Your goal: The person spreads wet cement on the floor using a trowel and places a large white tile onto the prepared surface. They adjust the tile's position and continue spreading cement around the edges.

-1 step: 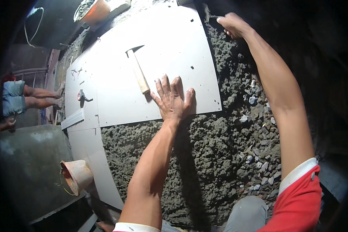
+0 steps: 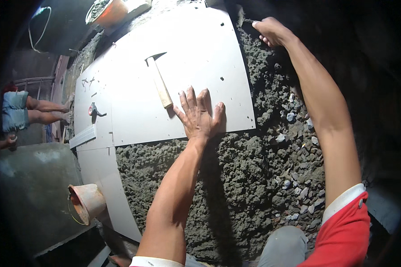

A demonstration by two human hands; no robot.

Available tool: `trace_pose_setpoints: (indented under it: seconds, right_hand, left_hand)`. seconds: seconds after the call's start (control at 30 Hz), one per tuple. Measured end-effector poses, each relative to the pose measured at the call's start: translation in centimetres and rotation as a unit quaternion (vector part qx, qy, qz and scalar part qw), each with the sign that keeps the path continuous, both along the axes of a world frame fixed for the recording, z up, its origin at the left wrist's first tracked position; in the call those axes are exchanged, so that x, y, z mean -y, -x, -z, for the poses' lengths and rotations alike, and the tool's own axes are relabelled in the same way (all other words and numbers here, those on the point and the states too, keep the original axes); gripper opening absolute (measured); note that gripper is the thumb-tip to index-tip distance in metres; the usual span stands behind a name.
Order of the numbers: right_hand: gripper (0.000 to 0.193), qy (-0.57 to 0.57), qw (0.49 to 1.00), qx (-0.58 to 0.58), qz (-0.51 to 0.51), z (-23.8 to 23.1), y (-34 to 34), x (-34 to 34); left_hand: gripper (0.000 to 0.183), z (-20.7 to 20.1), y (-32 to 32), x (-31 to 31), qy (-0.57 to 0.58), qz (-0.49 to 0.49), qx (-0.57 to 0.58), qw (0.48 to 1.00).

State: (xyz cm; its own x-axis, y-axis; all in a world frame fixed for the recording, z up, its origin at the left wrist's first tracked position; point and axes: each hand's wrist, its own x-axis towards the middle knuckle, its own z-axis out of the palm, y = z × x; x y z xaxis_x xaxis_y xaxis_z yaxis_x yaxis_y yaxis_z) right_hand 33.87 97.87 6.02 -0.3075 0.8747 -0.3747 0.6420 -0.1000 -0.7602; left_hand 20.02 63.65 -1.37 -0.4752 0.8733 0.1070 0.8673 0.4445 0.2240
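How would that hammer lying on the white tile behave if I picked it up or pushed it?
The hammer will probably feel head-heavy, since its dark head looks like metal and its handle like wood. It should feel stiff, appearing solid. Pushed, it might slide, as the white tile looks smooth.

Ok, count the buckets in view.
2: an orange bucket at the top, left of centre, and a pale bucket at the lower left. Dark areas may hide others.
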Motion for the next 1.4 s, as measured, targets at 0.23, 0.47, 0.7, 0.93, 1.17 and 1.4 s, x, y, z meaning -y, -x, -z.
trace_pose_setpoints:
  seconds: [0.23, 0.47, 0.7, 0.93, 1.17, 1.4]
  right_hand:
    - [0.041, -0.033, 0.997, -0.038, -0.063, -0.1, 0.0, 0.5]
    - [0.044, 0.012, 0.999, -0.025, -0.033, -0.2, -1.9, 0.8]
    - [0.034, -0.01, 0.996, -0.084, -0.033, -1.6, -2.0, -1.1]
    - [0.034, 0.115, 0.986, -0.083, -0.091, -5.5, -1.0, -7.4]
    - [0.044, 0.137, 0.97, -0.039, -0.195, -6.9, 1.2, -8.7]
    - [0.039, 0.131, 0.956, 0.112, -0.238, -11.6, -1.3, -3.3]
  left_hand:
    - [0.068, 0.4, 0.3, -0.5, 0.005, 0.003, -0.016, 1.0]
    - [0.067, 0.3, 0.2, -0.4, -0.008, 0.004, -0.016, 1.0]
    - [0.067, 0.4, 0.3, -0.4, -0.001, 0.002, -0.015, 1.0]
    - [0.071, 0.3, 0.3, -0.6, 0.01, -0.005, -0.013, 1.0]
    - [0.072, -0.2, 0.2, -0.5, 0.004, -0.003, 0.009, 1.0]
    - [0.07, 0.6, 0.3, -0.5, -0.001, 0.001, -0.022, 1.0]
